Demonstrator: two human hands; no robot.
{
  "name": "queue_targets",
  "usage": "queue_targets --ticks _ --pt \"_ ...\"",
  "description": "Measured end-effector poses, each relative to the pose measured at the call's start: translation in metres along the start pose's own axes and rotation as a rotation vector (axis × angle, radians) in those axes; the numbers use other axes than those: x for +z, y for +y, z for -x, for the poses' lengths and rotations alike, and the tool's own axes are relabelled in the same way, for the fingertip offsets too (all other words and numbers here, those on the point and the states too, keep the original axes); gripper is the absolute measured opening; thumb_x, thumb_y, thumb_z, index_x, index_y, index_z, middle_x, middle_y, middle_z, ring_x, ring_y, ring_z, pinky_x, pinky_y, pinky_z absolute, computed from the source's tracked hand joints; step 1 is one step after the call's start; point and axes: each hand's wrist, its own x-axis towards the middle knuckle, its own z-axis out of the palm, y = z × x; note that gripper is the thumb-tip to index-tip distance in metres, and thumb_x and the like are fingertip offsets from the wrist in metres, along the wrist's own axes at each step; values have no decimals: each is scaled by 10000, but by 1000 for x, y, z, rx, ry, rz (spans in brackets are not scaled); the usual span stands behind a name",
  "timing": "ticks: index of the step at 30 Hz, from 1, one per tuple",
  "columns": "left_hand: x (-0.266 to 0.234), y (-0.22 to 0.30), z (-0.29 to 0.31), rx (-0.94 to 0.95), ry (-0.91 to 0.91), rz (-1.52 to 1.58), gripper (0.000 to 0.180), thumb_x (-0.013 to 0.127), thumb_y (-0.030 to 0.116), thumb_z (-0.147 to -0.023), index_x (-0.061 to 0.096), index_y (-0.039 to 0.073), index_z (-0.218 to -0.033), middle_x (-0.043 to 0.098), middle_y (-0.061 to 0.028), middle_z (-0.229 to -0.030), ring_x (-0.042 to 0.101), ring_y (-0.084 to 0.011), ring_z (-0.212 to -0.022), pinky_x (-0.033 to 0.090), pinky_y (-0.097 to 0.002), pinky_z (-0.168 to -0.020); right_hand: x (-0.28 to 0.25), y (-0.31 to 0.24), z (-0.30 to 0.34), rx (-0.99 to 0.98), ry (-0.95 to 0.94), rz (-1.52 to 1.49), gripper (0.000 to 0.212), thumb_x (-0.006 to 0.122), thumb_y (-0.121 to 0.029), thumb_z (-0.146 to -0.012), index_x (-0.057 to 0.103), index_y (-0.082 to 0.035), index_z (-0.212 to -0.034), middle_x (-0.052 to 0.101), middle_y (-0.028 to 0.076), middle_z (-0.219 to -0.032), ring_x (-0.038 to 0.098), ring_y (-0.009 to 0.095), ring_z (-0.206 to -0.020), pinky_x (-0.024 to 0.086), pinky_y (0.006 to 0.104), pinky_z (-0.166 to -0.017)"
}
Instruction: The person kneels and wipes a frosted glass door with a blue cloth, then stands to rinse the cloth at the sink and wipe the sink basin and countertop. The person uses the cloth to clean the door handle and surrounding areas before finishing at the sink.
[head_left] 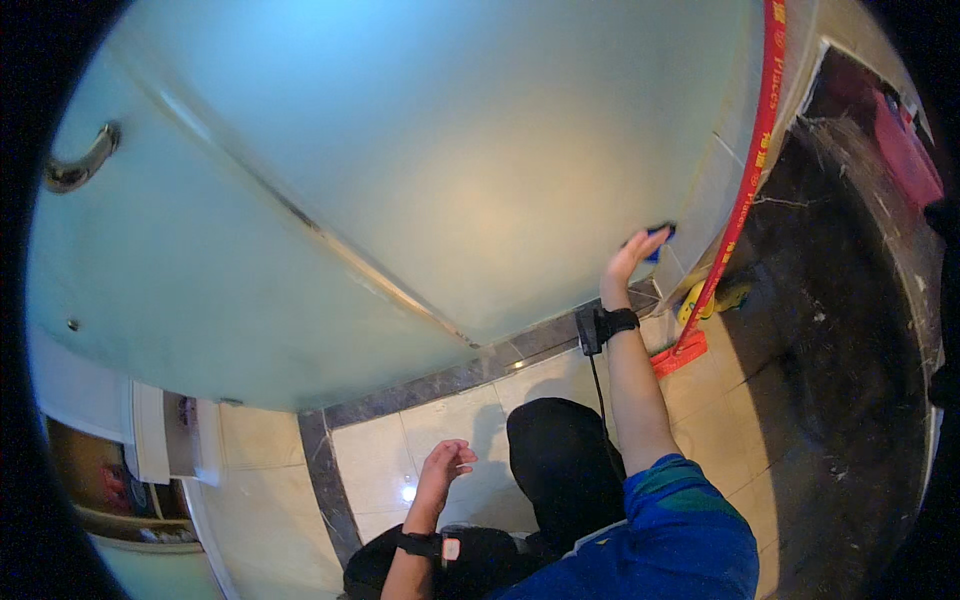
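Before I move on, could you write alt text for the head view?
A person's right hand holds a small blue-and-black item, kind unclear, at a frosted glass panel. The empty left hand, loosely curled, hovers above pale floor tiles; a long red pole stands at right.

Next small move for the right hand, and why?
Probably slide the right hand leftward along the frosted glass: it partly covers a blue-and-black item near the right edge, and most of the glass lies farther left.
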Motion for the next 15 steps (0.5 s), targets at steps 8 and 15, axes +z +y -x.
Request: queue_targets --ticks 8,15 --pt "-25 -18 10 -67 142 74 321 500 322 -942 574 35 -1064 640 -88 -903 629 -212 -877 501 -347 -763 12 -33 -26 -400 -46 90 657 338 -368 -995 75 -10 -1479 11 176 -1554 -28 326 -1433 -28 466 -1141" --pt "-24 -22 4 -27 124 42 336 488 345 -945 575 41 -1057 641 -85 -905 634 -215 -893 500 -347 -772 52 -268 -103 -1009 -228 197 566 330 -340 -987 222 -67 -1470 135 161 -1541 67 368 -1419 73 501 -1128"
